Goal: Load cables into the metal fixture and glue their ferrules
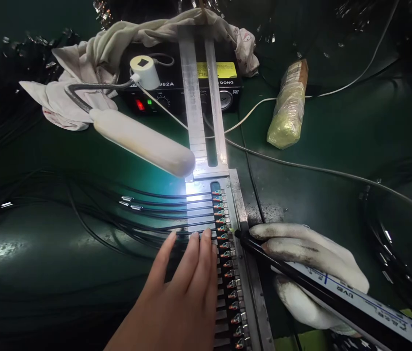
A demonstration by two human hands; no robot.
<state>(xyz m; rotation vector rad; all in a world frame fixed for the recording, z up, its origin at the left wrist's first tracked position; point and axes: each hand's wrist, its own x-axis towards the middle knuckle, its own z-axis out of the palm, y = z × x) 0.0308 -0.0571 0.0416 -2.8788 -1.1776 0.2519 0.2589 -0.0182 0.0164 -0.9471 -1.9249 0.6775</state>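
My bare left hand lies palm down with fingers stretched out, fingertips on the black cables at the left edge of the metal fixture. Along that fixture runs a row of small connectors with exposed wires. In a stained white glove, my right hand is wrapped around a black glue syringe with a white label reading "UV". Its tip touches or hovers just beside the connectors, right of my left fingertips; I cannot tell which.
A white lamp on a bent neck lights the fixture's upper end. Behind it stands a black control box draped with a cloth. A plastic-wrapped block lies at the right beside a thin cord. Coiled cables lie far right.
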